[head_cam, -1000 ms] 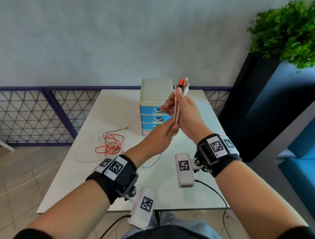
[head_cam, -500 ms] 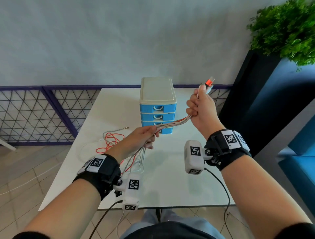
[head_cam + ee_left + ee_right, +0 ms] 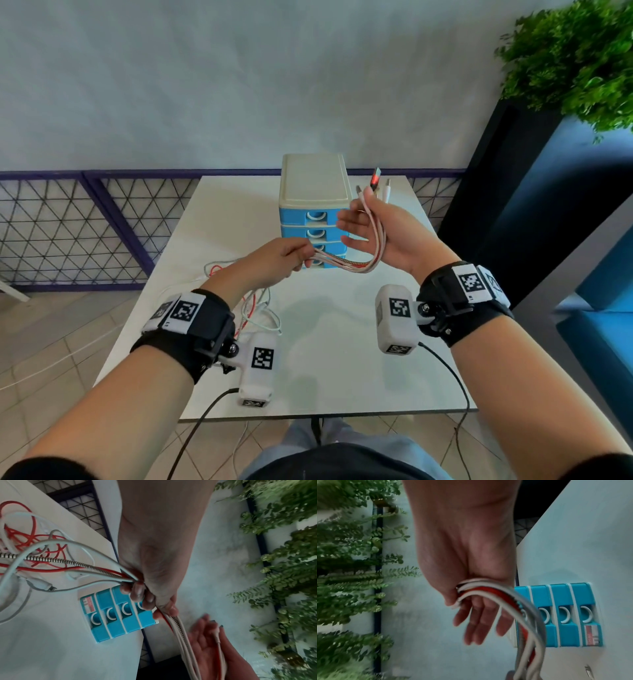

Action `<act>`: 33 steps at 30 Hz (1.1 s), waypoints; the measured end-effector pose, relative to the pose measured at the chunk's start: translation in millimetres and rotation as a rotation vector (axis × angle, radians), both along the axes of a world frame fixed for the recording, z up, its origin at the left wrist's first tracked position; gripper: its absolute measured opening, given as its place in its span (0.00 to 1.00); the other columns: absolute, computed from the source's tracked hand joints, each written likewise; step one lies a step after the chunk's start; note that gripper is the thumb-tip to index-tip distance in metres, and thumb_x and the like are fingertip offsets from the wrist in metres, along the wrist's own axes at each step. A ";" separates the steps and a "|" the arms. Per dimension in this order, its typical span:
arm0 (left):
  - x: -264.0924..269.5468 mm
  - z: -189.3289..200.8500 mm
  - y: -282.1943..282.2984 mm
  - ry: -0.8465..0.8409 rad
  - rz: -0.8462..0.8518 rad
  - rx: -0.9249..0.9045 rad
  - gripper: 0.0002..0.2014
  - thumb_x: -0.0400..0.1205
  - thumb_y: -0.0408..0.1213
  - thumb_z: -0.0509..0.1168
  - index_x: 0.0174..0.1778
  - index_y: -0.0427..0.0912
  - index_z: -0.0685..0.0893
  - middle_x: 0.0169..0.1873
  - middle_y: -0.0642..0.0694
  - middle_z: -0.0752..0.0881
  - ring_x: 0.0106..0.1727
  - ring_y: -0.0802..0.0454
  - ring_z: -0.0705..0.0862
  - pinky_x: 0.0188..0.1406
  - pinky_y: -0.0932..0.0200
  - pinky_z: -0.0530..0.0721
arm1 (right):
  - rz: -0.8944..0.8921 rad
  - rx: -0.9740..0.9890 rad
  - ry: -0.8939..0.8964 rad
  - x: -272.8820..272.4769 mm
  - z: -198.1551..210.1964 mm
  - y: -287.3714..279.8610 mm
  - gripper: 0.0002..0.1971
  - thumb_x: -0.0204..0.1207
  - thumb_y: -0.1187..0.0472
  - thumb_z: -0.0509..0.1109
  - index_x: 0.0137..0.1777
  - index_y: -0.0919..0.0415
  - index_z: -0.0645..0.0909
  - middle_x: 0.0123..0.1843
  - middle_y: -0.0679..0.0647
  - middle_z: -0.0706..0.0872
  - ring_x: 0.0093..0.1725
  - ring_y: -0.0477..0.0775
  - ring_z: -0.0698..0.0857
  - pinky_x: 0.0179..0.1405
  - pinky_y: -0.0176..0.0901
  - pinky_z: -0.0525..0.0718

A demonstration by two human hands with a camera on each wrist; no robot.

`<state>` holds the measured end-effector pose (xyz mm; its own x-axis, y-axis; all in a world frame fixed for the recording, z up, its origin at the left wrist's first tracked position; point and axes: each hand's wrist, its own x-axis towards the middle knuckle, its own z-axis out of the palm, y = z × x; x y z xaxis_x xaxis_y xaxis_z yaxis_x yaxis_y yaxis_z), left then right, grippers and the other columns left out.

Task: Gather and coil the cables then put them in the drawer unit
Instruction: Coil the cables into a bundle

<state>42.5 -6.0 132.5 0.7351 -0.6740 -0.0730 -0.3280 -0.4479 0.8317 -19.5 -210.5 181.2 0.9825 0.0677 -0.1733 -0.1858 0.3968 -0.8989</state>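
Observation:
A bundle of white, red and metal-braided cables (image 3: 346,264) hangs in a U-shaped bend between my hands, above the table in front of the drawer unit (image 3: 312,186). My left hand (image 3: 296,255) grips the bundle in curled fingers (image 3: 137,595). My right hand (image 3: 364,224) holds its fingers straight while the thumb (image 3: 453,596) pins the cables (image 3: 481,588) to the palm. The plug ends (image 3: 375,180) stick up past that hand. The loose tails (image 3: 51,555) trail down to a tangle (image 3: 255,308) on the white table (image 3: 342,359). The unit's blue drawers (image 3: 111,616) are closed.
A dark planter with a green plant (image 3: 575,58) stands right of the table. A purple mesh railing (image 3: 85,226) runs behind and to the left. Tiled floor (image 3: 51,342) lies left of the table's edge. Black camera leads (image 3: 459,377) hang from my wrists.
My right hand has unfolded its fingers and shifted left, keeping the plug ends under the thumb. My left hand rose toward it, so the stretched bundle now sags into a loop.

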 end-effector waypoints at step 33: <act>-7.7 18.8 1.2 0.369 0.056 -0.011 0.15 0.81 0.50 0.64 0.43 0.40 0.76 0.17 0.52 0.70 0.19 0.56 0.66 0.22 0.66 0.73 | 0.371 -0.228 0.206 -9.6 -27.1 38.9 0.21 0.82 0.40 0.57 0.38 0.57 0.71 0.22 0.45 0.61 0.18 0.40 0.60 0.15 0.29 0.64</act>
